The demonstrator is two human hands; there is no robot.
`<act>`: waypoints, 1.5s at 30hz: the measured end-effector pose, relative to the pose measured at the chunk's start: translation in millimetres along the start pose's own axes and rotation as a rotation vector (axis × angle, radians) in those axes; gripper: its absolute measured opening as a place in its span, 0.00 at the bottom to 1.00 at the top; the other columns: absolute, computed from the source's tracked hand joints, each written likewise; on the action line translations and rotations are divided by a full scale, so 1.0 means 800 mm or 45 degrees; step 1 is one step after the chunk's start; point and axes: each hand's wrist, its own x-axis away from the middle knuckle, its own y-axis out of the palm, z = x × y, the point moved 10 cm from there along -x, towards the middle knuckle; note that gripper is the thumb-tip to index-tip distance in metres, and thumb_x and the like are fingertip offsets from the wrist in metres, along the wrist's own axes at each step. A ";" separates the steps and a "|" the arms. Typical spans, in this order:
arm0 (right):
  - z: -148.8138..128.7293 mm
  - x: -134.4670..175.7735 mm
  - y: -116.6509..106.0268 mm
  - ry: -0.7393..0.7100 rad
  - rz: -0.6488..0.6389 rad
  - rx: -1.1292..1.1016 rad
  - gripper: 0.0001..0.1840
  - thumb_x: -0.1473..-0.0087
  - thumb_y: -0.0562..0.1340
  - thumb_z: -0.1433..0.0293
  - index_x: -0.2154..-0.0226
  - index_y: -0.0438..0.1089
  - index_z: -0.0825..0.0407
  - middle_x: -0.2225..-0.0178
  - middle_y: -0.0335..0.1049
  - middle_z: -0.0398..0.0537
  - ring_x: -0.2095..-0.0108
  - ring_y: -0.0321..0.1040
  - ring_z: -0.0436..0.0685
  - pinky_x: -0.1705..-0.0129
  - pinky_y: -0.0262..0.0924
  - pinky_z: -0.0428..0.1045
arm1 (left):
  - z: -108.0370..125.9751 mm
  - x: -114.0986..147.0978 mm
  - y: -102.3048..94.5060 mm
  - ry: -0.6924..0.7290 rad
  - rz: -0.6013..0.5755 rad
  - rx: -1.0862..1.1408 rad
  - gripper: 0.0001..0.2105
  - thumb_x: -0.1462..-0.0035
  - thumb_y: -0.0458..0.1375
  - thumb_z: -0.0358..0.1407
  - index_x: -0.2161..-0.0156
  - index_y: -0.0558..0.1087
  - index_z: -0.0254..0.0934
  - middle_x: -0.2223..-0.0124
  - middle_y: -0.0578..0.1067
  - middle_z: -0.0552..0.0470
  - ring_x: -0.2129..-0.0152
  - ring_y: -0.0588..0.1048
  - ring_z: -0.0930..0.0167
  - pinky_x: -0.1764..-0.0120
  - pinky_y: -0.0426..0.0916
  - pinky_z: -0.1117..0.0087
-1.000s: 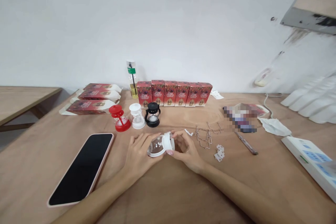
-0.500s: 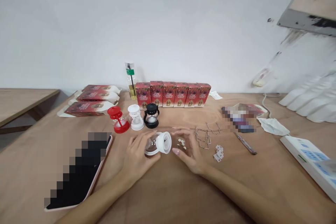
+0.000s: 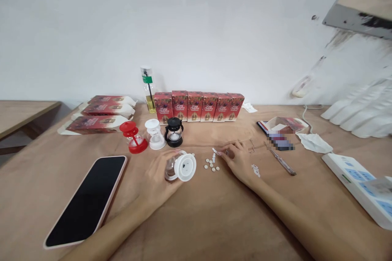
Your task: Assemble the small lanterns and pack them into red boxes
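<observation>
My left hand (image 3: 157, 173) is wrapped round a small white lantern (image 3: 186, 167) with a clear body, tipped so that its round white end faces me. To its right, my right hand (image 3: 240, 162) is closed, its thumb and fingertips pinching a small white plastic piece (image 3: 214, 151). Below those fingertips several coin-like button cells (image 3: 211, 165) lie on the table. Partly behind my right hand are bent metal wires (image 3: 252, 145). More small white plastic pieces (image 3: 255, 170) rest beside my right wrist.
Red (image 3: 133, 136), white (image 3: 155, 134) and black lanterns (image 3: 174, 132) stand ahead, before a row of red boxes (image 3: 194, 107). Flattened boxes (image 3: 94, 124) and a phone (image 3: 87, 200) lie left. At right are a screwdriver (image 3: 283, 162), another phone (image 3: 280, 139) and a power strip (image 3: 358, 187).
My right hand has moved right and away from the button cells and now pinches a small white plastic piece. The lantern in my left hand has turned its white end more towards me.
</observation>
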 end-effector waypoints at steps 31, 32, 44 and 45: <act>-0.026 -0.001 0.021 -0.113 -0.119 0.172 0.14 0.48 0.62 0.56 0.60 0.75 0.44 0.60 0.69 0.51 0.56 0.59 0.65 0.55 0.56 0.60 | 0.011 -0.002 -0.002 0.099 0.001 -0.021 0.20 0.50 0.61 0.36 0.52 0.64 0.41 0.56 0.76 0.47 0.60 0.76 0.62 0.60 0.72 0.61; -0.026 -0.001 0.021 -0.126 -0.113 0.156 0.13 0.47 0.62 0.57 0.62 0.76 0.43 0.61 0.69 0.51 0.56 0.59 0.65 0.55 0.56 0.60 | 0.011 -0.002 -0.001 0.102 0.000 -0.020 0.20 0.50 0.61 0.36 0.51 0.64 0.41 0.57 0.76 0.47 0.60 0.76 0.62 0.60 0.72 0.60; -0.039 0.005 0.016 -0.294 -0.050 0.128 0.12 0.42 0.58 0.62 0.68 0.76 0.44 0.63 0.72 0.50 0.56 0.61 0.63 0.54 0.56 0.61 | 0.013 -0.003 -0.001 0.118 -0.003 -0.031 0.19 0.50 0.62 0.35 0.52 0.64 0.41 0.57 0.77 0.47 0.61 0.76 0.63 0.61 0.72 0.62; -0.039 0.005 0.015 -0.283 -0.053 0.123 0.12 0.42 0.58 0.62 0.68 0.76 0.44 0.63 0.72 0.50 0.56 0.61 0.63 0.54 0.56 0.61 | 0.013 -0.003 -0.002 0.121 -0.006 -0.030 0.19 0.50 0.61 0.35 0.52 0.64 0.41 0.57 0.77 0.47 0.61 0.77 0.63 0.60 0.72 0.62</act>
